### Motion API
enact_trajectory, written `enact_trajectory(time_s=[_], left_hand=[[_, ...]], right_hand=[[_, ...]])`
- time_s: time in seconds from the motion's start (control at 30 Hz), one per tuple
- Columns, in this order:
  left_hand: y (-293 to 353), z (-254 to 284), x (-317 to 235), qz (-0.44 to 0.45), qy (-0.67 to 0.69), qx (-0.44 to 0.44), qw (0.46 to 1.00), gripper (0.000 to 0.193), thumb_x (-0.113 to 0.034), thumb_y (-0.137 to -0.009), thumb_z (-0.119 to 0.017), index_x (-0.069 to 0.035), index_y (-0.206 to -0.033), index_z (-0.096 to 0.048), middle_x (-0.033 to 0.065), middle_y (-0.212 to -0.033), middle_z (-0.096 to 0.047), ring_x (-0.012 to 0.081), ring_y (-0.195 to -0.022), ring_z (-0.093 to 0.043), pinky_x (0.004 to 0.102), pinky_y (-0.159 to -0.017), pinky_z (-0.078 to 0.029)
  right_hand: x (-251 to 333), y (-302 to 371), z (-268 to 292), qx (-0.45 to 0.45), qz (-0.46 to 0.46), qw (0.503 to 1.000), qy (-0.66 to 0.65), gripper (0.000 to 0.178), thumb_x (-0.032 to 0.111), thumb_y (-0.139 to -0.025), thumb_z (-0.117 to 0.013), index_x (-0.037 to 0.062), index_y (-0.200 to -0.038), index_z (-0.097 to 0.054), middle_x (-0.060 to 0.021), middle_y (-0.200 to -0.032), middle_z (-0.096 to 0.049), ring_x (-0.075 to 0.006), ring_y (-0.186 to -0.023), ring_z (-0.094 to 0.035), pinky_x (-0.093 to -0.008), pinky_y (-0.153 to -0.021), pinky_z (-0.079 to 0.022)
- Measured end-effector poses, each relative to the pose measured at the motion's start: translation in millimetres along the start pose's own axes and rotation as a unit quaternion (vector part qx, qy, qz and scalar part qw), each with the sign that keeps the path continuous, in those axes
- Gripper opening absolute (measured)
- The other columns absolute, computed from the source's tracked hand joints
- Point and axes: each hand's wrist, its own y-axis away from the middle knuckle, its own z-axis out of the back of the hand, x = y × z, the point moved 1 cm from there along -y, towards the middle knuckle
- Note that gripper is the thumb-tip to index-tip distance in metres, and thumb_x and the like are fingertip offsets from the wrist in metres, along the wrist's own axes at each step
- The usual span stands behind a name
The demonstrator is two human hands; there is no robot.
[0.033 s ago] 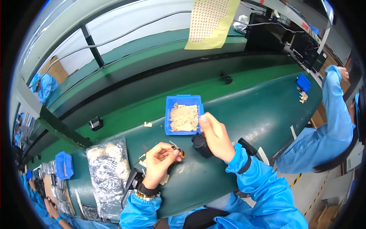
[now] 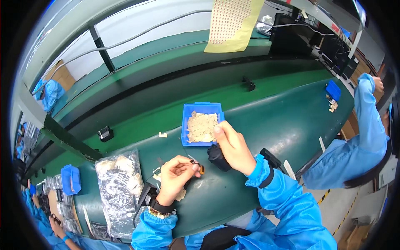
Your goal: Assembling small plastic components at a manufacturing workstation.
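My left hand [image 2: 177, 173] is closed in a pinch on a small black-and-yellow piece [image 2: 201, 169], above the green tabletop. My right hand [image 2: 235, 146] has its thumb up and its fingers curled out of sight, at the near right corner of a blue bin [image 2: 182, 131]. Flat beige pieces [image 2: 203, 127] fill that bin. A black rounded object [image 2: 218, 158] is against the near side of my right hand; whether the hand grips it is hidden. Several beige pieces [image 2: 180, 195] lie partly under my left hand and wrist.
A clear plastic bag of pale pieces [image 2: 118, 187] lies to my left, with another blue bin [image 2: 71, 180] beyond it. Black parts [image 2: 106, 133] rest on the green belt [image 2: 166, 109] behind the table. A co-worker's blue sleeve [image 2: 366, 112] is at the right.
My right hand has shifted slightly left, nearer the blue bin's corner. My left hand keeps its pinch. The whole view has moved a little.
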Motion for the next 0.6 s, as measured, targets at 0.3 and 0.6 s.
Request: enact_trajectory(time_s=[0.3,0.6], left_hand=[[3,0,-3,0.064,0.001,0.026,0.998,0.008,0.004,-0.088,-0.066,0.005,-0.096,-0.064,0.0119,-0.092,-0.070,0.0172,-0.081,-0.069,0.0268,-0.074,-0.057],[3,5,-7,0.067,-0.077,0.044,0.994,0.008,0.003,-0.088,-0.067,0.004,-0.096,-0.064,0.0124,-0.092,-0.071,0.0179,-0.081,-0.070,0.0264,-0.075,-0.057]], right_hand=[[-24,-10,-8,0.155,-0.037,0.972,-0.173,0.024,0.027,-0.105,-0.046,0.0076,-0.117,-0.053,-0.0004,-0.093,-0.058,-0.0061,-0.086,-0.050,-0.0238,-0.077,-0.042],[-18,-10,3,0.210,-0.066,0.955,-0.201,0.029,0.015,-0.099,-0.057,0.0028,-0.125,-0.053,-0.0100,-0.125,-0.062,-0.0093,-0.109,-0.059,-0.0254,-0.093,-0.045]])
